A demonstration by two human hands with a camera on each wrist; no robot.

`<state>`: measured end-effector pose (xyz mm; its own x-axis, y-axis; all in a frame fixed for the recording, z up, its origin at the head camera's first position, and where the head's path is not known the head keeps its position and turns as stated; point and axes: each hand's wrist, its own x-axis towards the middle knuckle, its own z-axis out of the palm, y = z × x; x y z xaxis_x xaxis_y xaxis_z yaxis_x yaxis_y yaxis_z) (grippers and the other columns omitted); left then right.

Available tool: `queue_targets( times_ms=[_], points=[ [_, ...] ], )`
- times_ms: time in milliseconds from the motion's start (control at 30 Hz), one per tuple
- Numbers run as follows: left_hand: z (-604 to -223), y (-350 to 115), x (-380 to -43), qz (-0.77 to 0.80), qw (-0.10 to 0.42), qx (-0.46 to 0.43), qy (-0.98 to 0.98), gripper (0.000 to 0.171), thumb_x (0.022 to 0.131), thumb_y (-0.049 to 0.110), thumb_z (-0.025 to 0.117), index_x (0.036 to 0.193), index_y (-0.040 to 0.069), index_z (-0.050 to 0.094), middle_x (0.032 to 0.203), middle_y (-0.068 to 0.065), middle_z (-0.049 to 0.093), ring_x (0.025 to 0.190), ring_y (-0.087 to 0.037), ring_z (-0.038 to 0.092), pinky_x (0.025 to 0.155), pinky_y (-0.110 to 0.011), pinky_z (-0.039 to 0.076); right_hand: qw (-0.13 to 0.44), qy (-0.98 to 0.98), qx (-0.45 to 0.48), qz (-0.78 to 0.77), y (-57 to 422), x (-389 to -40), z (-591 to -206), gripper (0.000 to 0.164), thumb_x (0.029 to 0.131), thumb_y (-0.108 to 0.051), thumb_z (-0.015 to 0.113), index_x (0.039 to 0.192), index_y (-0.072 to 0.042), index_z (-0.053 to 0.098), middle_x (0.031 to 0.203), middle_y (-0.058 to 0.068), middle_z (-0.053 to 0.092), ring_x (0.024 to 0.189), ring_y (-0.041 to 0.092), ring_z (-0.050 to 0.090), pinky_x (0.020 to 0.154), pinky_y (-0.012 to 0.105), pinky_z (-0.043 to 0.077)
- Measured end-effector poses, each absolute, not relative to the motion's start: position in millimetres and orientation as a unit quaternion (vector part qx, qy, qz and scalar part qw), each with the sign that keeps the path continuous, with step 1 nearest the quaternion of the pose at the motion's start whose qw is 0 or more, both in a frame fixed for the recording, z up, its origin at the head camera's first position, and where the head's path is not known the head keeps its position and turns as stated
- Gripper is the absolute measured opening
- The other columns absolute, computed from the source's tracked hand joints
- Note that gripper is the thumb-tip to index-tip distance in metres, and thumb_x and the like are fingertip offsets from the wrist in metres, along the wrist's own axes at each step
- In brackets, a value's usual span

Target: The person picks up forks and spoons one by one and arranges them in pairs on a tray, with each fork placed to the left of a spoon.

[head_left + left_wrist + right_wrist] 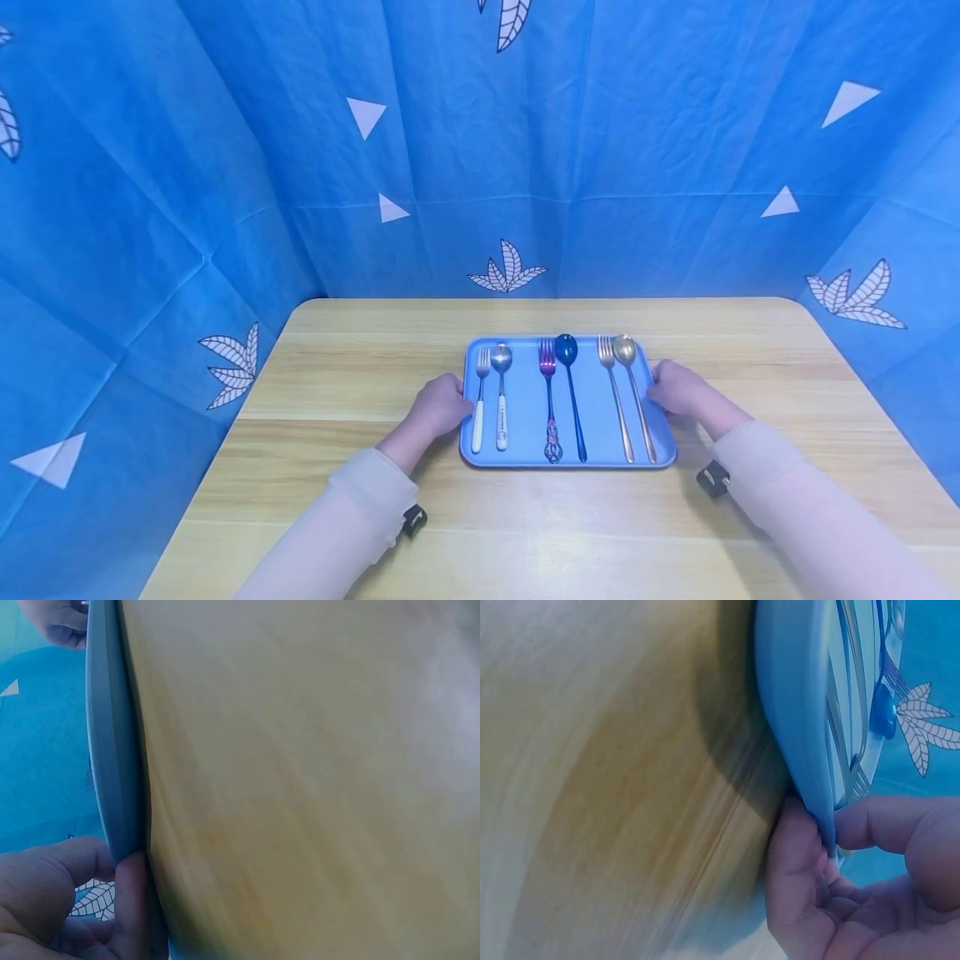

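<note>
A light blue rectangular tray [525, 408] lies between my two hands. My left hand [440, 403] pinches its left end, thumb and fingers around the rim in the left wrist view. At the other end my right hand [677, 388] grips the rim, thumb above and fingers beneath. On the tray, from left, are a white-handled fork [478, 427] and spoon [502, 423], a purple fork [547, 358], a dark blue spoon [566, 349], a gold-toned fork [606, 354] and a gold-toned spoon [625, 349]. A shadow falls beneath the tray's right side in the right wrist view.
The tray is over a light wood-grain table [360, 383] with rounded far corners. Blue curtains [465, 150] with white leaf and triangle prints surround its back and sides. A dark device shows at each sleeve cuff.
</note>
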<state>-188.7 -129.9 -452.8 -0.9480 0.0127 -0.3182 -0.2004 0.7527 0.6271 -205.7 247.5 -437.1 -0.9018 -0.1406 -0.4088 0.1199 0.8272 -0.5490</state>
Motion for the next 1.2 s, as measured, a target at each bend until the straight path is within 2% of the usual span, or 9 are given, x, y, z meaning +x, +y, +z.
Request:
queue_targets(
  times_ms=[200, 433, 733, 933, 1200],
  points=[
    [-453.2, -129.7, -188.6, 0.347, 0.154, -0.056, 0.923, 0.009, 0.092, 0.012, 0.064, 0.092, 0.005, 0.058, 0.08, -0.008, 0.057, 0.07, -0.021, 0.055, 0.059, -0.03, 0.044, 0.227, 0.927, -0.013, -0.299, 247.2, -206.6, -436.5, 0.021, 0.093, 0.002, 0.05, 0.107, 0.017, 0.054, 0.083, 0.016, 0.059, 0.069, 0.022, 0.059, 0.061, 0.033, 0.053],
    [-453.6, -129.4, -187.7, 0.35, 0.158, -0.064, 0.921, 0.009, 0.092, 0.011, 0.064, 0.093, 0.005, 0.057, 0.082, -0.008, 0.058, 0.071, -0.021, 0.055, 0.06, -0.03, 0.045, 0.227, 0.924, -0.011, -0.307, 247.1, -207.4, -438.9, 0.014, 0.094, 0.002, 0.049, 0.101, 0.013, 0.056, 0.078, 0.012, 0.057, 0.066, 0.019, 0.056, 0.059, 0.031, 0.051],
    [-454.9, -130.5, -188.1, 0.344, 0.158, -0.063, 0.923, 0.01, 0.092, 0.012, 0.064, 0.093, 0.005, 0.057, 0.082, -0.008, 0.057, 0.07, -0.021, 0.055, 0.059, -0.03, 0.044, 0.23, 0.914, 0.005, -0.334, 246.1, -207.2, -441.7, 0.014, 0.094, 0.002, 0.047, 0.098, 0.01, 0.057, 0.075, 0.01, 0.055, 0.062, 0.016, 0.053, 0.056, 0.027, 0.047],
    [-454.0, -128.0, -187.9, 0.351, 0.159, -0.063, 0.921, 0.008, 0.092, 0.011, 0.062, 0.094, 0.005, 0.057, 0.082, -0.009, 0.058, 0.07, -0.021, 0.055, 0.058, -0.03, 0.045, 0.22, 0.923, 0.006, -0.315, 246.0, -205.0, -439.0, 0.013, 0.092, 0.003, 0.047, 0.094, 0.009, 0.058, 0.076, 0.012, 0.057, 0.064, 0.019, 0.056, 0.058, 0.03, 0.05],
    [-451.6, -129.9, -187.7, 0.343, 0.163, -0.065, 0.923, 0.008, 0.093, 0.012, 0.062, 0.092, 0.005, 0.058, 0.081, -0.008, 0.058, 0.071, -0.021, 0.055, 0.06, -0.03, 0.045, 0.208, 0.939, -0.003, -0.274, 244.5, -203.3, -439.5, 0.017, 0.091, 0.001, 0.051, 0.1, 0.013, 0.058, 0.08, 0.015, 0.061, 0.069, 0.023, 0.06, 0.061, 0.032, 0.053]
  ],
)
